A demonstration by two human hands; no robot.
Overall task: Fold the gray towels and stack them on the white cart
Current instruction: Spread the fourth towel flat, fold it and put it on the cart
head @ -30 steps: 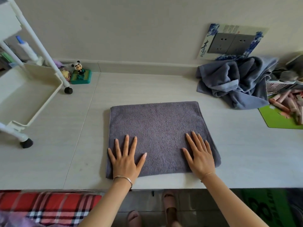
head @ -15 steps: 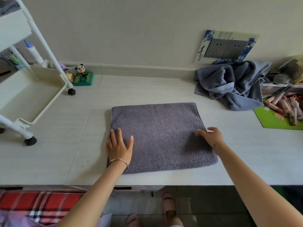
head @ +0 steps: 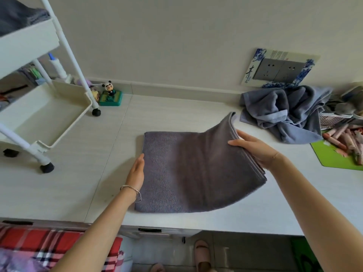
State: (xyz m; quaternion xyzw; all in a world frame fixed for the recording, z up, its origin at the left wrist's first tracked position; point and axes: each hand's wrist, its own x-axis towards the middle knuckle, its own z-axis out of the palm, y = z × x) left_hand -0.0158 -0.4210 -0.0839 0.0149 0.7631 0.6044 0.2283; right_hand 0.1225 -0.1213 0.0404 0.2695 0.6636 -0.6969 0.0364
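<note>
A folded gray towel (head: 188, 169) lies in the middle of the pale tabletop (head: 94, 173). My right hand (head: 253, 148) grips its right edge, thumb on top, and that side is lifted off the table. My left hand (head: 136, 171) lies edge-on along the towel's left side with straight fingers. A crumpled blue-gray towel (head: 282, 112) is heaped at the back right. The white cart (head: 45, 114) stands at the left, and a dark gray towel (head: 17, 14) lies on its top shelf.
A panda figurine (head: 110, 94) on a green base stands by the cart's wheel. A green mat (head: 334, 156) with pink sticks lies at the right edge, beside a cluttered basket (head: 334, 119). A wall socket plate (head: 279, 70) sits behind. A plaid cloth (head: 49, 246) shows below the table.
Both hands left the towel's top surface and went to its sides. My right hand took hold of the right edge and raised it; my left hand slid to the left edge.
</note>
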